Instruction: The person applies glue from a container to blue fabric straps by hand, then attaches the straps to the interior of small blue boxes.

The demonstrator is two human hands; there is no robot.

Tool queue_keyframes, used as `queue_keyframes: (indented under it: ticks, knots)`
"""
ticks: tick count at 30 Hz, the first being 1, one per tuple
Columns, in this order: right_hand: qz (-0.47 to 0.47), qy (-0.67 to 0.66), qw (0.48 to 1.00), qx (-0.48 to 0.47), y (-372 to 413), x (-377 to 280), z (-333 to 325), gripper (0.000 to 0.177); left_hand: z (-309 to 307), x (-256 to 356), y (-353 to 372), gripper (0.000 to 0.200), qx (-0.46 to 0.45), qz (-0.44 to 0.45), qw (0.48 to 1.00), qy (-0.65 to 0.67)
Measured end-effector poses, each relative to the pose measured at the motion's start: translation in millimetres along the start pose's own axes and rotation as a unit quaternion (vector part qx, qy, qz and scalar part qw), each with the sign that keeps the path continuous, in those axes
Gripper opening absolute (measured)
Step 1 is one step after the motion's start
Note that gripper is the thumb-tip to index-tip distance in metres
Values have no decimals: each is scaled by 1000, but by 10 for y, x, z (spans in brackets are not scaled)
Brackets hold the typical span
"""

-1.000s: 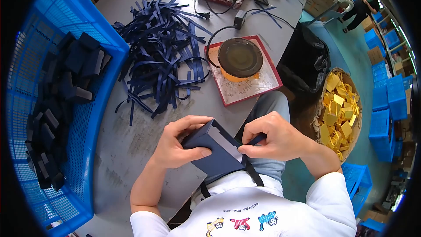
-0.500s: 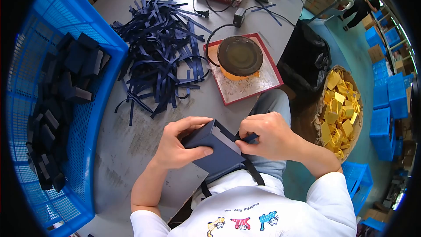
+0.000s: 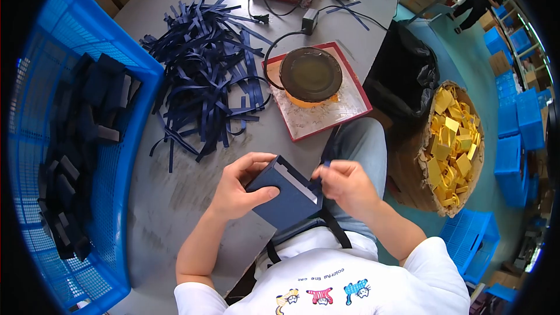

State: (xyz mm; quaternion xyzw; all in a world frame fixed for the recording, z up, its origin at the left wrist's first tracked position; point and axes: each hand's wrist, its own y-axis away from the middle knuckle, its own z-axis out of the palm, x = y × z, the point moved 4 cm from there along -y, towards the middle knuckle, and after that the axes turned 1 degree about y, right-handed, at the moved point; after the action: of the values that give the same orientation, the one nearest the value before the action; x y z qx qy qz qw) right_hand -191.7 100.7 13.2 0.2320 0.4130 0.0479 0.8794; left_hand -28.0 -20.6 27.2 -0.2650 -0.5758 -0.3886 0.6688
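My left hand [image 3: 241,185] grips a navy blue box [image 3: 286,198] by its upper left end, thumb across the broad face and fingers behind. The box is tilted over my lap, with a pale grey strip along its upper edge. At the box's right end, my right hand [image 3: 345,185] is closed in a pinch on a navy ribbon [image 3: 328,150], mostly hidden by the fingers. Beyond the box, a heap of navy ribbons [image 3: 204,70] lies on the table. A round dark-topped pot [image 3: 311,74] stands in a red-rimmed tray [image 3: 357,105].
On the left stands a blue plastic crate [image 3: 119,198] with several navy boxes [image 3: 87,111]. A black bag [image 3: 402,70] and a carton of yellow pieces [image 3: 452,146] are at the right. A cable with an adapter [image 3: 310,21] crosses the table. Another person [image 3: 478,3] stands far off.
The box has turned so its broad face shows more and its right end sits lower. My right hand has moved slightly up and is a little apart from the box edge.
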Motion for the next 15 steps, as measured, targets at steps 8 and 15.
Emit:
queue_keyframes:
  ticks: [8, 15]
  knots:
    - [-273, 15, 946, 172, -48, -795, -498, 20, -293, -285, -118, 45, 97, -22, 995, 6]
    - [-303, -106, 933, 163, -186, -943, -501, 17, -341, -394, -168, 45, 101, -45, 994, -12]
